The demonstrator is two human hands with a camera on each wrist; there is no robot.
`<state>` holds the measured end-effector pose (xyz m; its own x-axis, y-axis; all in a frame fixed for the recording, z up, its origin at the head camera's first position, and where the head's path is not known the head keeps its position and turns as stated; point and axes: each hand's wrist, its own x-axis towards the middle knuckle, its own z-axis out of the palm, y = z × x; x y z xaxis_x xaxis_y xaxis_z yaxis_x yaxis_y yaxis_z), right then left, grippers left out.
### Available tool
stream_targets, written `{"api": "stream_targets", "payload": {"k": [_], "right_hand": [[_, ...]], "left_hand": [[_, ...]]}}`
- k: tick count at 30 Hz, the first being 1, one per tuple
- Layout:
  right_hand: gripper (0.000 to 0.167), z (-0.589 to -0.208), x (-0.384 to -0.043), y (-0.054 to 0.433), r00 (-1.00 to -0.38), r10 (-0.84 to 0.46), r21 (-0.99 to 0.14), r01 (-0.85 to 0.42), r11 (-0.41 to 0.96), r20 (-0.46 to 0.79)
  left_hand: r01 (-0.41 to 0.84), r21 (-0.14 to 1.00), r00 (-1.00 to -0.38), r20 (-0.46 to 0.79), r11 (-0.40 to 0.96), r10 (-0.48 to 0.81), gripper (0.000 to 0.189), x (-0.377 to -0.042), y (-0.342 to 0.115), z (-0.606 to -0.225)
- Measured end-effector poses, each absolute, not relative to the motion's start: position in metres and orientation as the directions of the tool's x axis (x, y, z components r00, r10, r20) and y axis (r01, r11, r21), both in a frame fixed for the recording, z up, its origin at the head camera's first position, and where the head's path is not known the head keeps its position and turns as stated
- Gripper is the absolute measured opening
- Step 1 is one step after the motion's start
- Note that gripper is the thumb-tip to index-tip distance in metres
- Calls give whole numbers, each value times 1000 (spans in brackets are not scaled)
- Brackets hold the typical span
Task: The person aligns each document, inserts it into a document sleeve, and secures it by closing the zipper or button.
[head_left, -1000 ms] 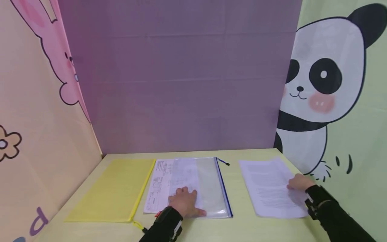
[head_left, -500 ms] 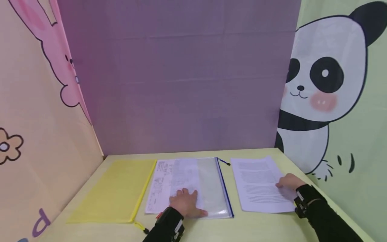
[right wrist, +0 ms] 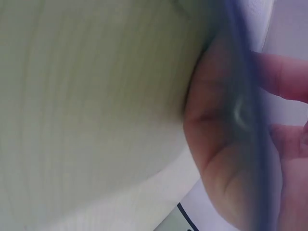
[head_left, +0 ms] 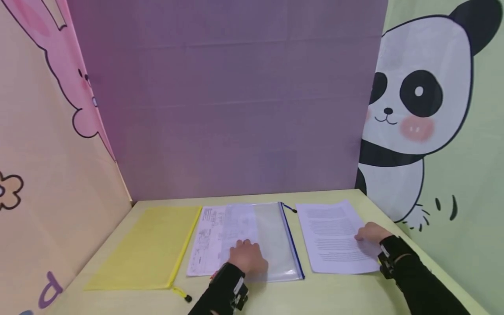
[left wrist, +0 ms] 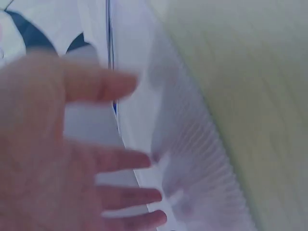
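A clear zip folder with a blue zip edge lies mid-table in the head view, a white printed sheet showing at its left part. My left hand is over the folder's front part. Its fingers look straight and spread in the left wrist view, with nothing between them. To the right, printed paper lies on the table, and my right hand pinches its right edge. In the right wrist view, fingers curl under a blurred, blue-tinted edge, with the thumb on the other side.
A yellow zip folder lies at the left of the pale wooden table, its pull cord hanging toward the front. The clear folder's dark pull points to the paper. Printed cloth walls stand behind and beside.
My right hand has drawn the paper left, closer to the clear folder. My left hand, earlier spread on the folder, has shifted slightly right with its thumb no longer stuck out in the head view.
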<state>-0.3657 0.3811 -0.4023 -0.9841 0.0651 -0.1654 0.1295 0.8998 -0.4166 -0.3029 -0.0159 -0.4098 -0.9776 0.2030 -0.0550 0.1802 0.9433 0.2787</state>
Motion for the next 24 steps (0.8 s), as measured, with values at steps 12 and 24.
{"api": "stream_targets", "payload": {"k": [12,24], "right_hand": [[48,-398,-367,378,-987,29,-394,91,914,-160],[53,-422,-388,399,-985,-2,-411,70,909,-173]], "left_hand": [[35,177,-983,184,984,2,59,-300,70,-418],[-164,157,-982,71,974,-177,59,-295,94,-424]]}}
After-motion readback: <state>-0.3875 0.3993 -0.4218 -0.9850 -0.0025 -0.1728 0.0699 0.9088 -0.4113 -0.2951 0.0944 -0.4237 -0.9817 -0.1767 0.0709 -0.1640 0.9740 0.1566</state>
